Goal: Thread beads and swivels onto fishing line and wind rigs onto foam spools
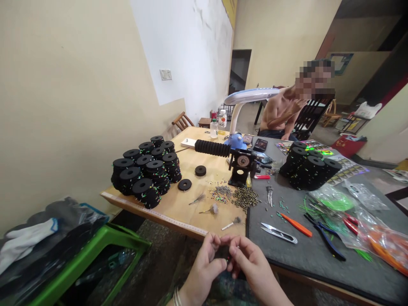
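Note:
My left hand point(205, 267) and my right hand point(250, 261) meet just off the table's front edge, fingers curled and tips close together. Something tiny, dark with a speck of red, shows between them; its kind cannot be made out. Beyond my fingertips, on the wooden top point(172, 208), are a white-handled brush-like piece point(230, 223), a feathery grey tuft point(213, 208), a pile of grey beads point(225, 192) and a heap of brass-and-dark beads point(245, 198). Right of my right hand, thread snips point(279, 233) and an orange-handled tool point(296, 225) lie on the grey mat point(261, 253).
Stacked black foam spools point(143, 187) stand at left, more spools point(307, 168) at right. A black clamp device point(240, 163) holds a row of foam discs point(212, 148). Pliers point(325, 236) and plastic bags point(382, 233) lie right. Behind the lamp point(236, 114) sits a person point(277, 112).

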Action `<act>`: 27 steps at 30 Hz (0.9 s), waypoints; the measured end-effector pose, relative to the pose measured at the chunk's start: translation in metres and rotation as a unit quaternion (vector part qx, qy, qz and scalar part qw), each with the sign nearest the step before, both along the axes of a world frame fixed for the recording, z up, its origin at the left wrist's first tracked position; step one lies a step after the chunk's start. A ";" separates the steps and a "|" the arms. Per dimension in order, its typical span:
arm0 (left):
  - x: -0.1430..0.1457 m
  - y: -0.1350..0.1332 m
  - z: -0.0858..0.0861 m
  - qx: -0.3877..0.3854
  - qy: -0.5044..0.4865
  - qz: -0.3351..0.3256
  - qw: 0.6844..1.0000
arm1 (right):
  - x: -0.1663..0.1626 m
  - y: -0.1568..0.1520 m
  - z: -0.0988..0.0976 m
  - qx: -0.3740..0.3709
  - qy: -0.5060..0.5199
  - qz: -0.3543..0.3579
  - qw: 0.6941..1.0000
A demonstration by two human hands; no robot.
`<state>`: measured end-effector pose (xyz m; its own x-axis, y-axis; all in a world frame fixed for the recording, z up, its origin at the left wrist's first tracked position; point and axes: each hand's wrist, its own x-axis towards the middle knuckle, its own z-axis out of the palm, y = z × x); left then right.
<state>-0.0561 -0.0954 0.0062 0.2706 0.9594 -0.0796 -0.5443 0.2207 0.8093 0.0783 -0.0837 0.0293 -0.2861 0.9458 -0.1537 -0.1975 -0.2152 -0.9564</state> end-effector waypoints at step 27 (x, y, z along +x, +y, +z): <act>0.014 -0.002 0.013 -0.094 -0.023 0.042 0.994 | -0.010 -0.020 -0.021 0.160 -0.086 -0.073 0.981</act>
